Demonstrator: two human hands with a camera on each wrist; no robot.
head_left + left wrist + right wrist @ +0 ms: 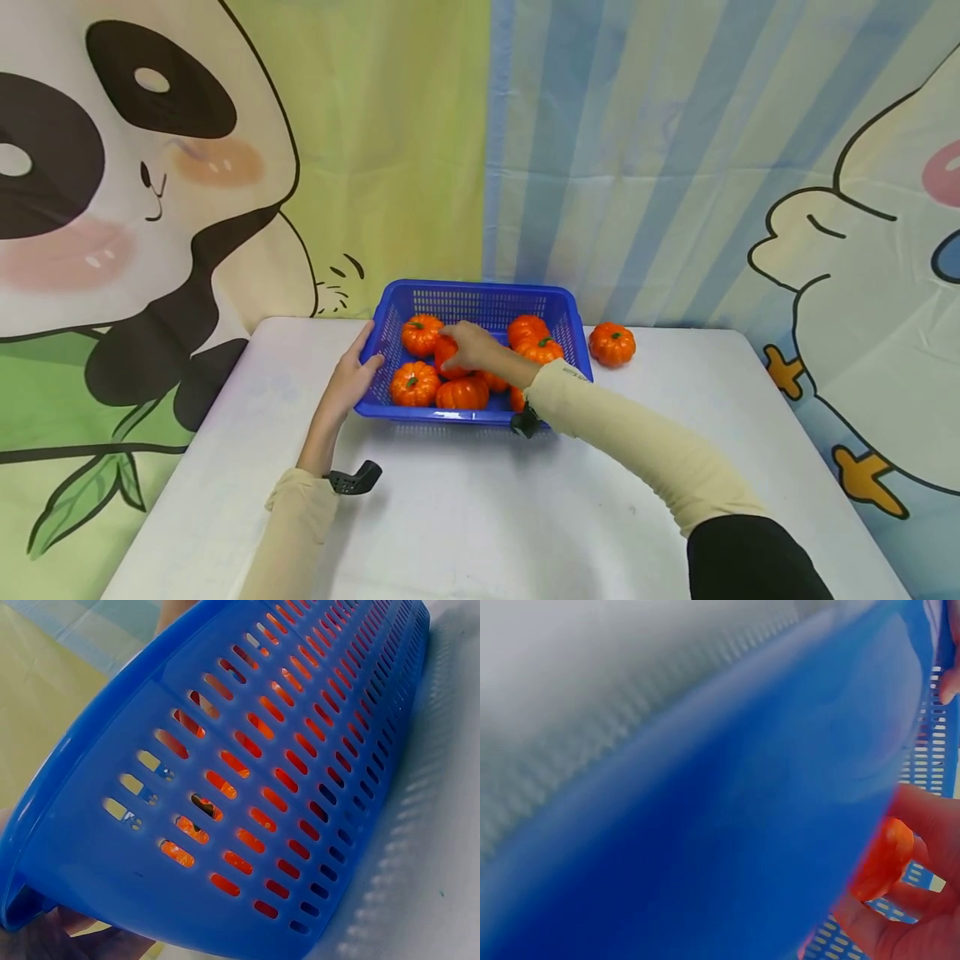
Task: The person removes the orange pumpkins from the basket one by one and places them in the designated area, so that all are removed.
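"What did the right hand [471, 343] hold?"

"Its fingers [922, 814] half-curled around one orange pumpkin [885, 859] inside the blue basket [450, 415]; the left hand [351, 382] gripped the basket's left side."

"How was that best done?"

"Probably with a light pinch, the left hand bracing the basket (another pumpkin [612, 344] sat just outside, on the desk [450, 508])."

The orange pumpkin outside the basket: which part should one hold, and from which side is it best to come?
Grip the orange pumpkin across its round, ribbed sides, probably best from above or the near right. It sits on the table, squat and round; the blue basket stands close on its left and the curtain hangs behind.
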